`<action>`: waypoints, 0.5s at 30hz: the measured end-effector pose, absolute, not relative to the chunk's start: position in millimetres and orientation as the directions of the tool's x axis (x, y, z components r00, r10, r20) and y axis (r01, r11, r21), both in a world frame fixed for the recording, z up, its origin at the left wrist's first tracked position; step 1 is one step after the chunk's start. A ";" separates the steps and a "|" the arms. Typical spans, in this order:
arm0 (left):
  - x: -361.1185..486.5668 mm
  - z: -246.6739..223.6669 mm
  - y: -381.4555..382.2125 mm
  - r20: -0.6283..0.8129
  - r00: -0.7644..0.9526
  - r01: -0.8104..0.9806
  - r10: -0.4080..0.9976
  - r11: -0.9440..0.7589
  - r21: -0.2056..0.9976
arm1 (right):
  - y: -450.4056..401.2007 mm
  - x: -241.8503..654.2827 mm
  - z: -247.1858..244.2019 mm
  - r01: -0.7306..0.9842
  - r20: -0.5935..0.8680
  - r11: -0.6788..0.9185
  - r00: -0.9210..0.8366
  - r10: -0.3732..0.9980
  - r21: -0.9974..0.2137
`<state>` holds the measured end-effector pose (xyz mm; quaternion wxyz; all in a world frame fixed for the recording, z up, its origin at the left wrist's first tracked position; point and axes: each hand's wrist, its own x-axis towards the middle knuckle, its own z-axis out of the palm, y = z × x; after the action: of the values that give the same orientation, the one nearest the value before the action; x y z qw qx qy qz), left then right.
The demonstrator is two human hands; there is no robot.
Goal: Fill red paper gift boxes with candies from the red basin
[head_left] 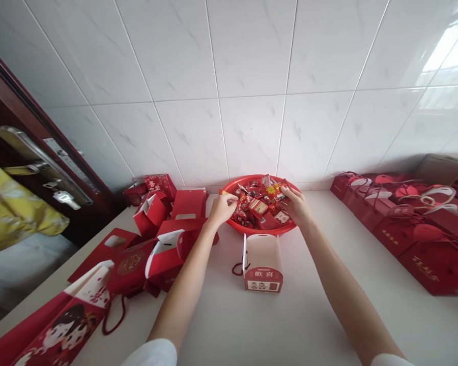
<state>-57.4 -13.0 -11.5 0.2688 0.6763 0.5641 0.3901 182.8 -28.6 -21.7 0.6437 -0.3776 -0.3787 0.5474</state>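
Observation:
A round red plastic basket stands against the wall, filled with red-wrapped sweets. At its left rim is my left hand, fingers pinched together; a tiny yellowish bit shows by them, too small to name. My right hand reaches over the right side of the basket, thumb and fingers closed on a red packet with gold print. Between my forearms, just in front of the basket, sits a small gift box, its top open, with a pale inside, red printed front and a dark red cord at its left.
Several red boxes, open or flat, lie piled on the left of the white table. A long printed carton is nearer. Red gift boxes with cords stand in rows at right. A door with keys is far left.

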 end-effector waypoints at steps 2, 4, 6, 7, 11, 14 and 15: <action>-63.4 -9.9 -11.5 0.168 0.124 0.600 0.978 -0.209 0.773 | -26.8 183.8 -22.9 -0.416 0.054 0.103 0.129 0.990 -0.904; -61.4 -10.5 -9.0 0.117 0.178 0.649 0.977 -0.206 0.733 | -25.5 184.5 -24.4 -0.430 0.053 0.112 0.146 0.988 -0.896; -54.2 -12.7 -5.5 0.087 0.205 0.689 0.975 -0.207 0.694 | -24.7 184.8 -25.7 -0.466 0.076 0.134 0.140 0.987 -0.875; -49.8 -14.0 -3.6 0.081 0.209 0.705 0.975 -0.208 0.678 | -24.4 184.9 -26.2 -0.486 0.088 0.143 0.133 0.987 -0.862; -36.7 -17.8 1.5 0.088 0.203 0.731 0.975 -0.211 0.648 | -23.2 184.8 -26.4 -0.554 0.065 0.134 0.141 0.988 -0.822; -34.6 -18.4 1.3 0.092 0.197 0.715 0.976 -0.207 0.668 | -21.9 185.4 -25.8 -0.604 0.012 0.124 0.186 0.983 -0.787; -34.8 -18.3 0.8 0.100 0.185 0.703 0.978 -0.203 0.681 | -21.4 185.7 -25.8 -0.609 -0.008 0.113 0.193 0.981 -0.785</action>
<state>-34.8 0.8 -18.3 0.2534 0.7267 0.5783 0.2707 185.7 -21.4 -25.8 0.6937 -0.3394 -0.2745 0.5730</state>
